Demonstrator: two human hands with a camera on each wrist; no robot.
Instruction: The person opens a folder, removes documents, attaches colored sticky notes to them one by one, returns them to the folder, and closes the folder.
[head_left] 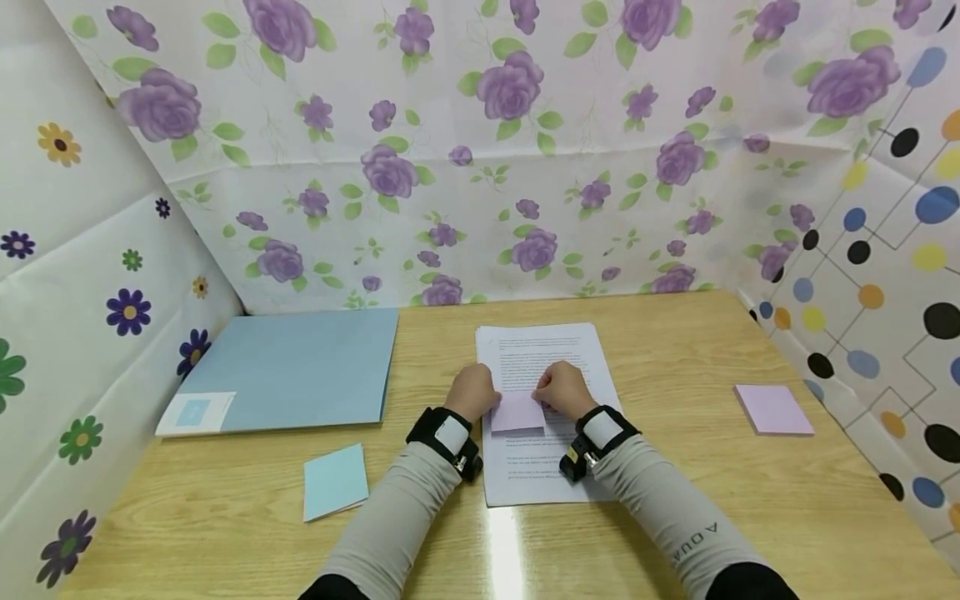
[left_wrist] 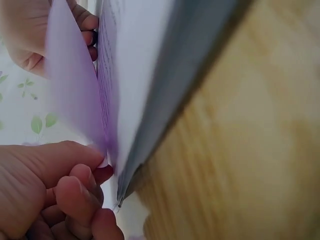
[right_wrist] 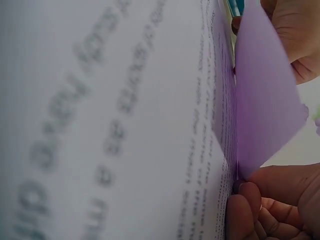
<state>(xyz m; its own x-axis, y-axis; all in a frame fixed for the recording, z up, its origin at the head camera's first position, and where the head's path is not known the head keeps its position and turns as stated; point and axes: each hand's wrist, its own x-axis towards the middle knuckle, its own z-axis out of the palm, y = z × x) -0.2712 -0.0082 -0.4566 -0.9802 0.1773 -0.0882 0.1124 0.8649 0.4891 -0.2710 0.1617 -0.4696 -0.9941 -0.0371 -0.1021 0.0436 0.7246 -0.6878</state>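
A purple sticky note (head_left: 517,412) lies over a stack of printed paper sheets (head_left: 555,477) in the middle of the table. My left hand (head_left: 474,392) pinches the note's left edge between thumb and finger. On the other side, my right hand (head_left: 564,390) pinches its right edge the same way. In the left wrist view the note (left_wrist: 72,75) stands tilted up from the printed page, its lower edge near the paper. Small print shows beside the note (right_wrist: 262,95) in the right wrist view.
A blue folder (head_left: 300,362) with a white label corner lies at the back left. Nearer me is a light blue sticky note pad (head_left: 335,482). A purple sticky note pad (head_left: 774,409) sits at the right. Patterned cloth walls (head_left: 450,167) border the wooden table (head_left: 675,350).
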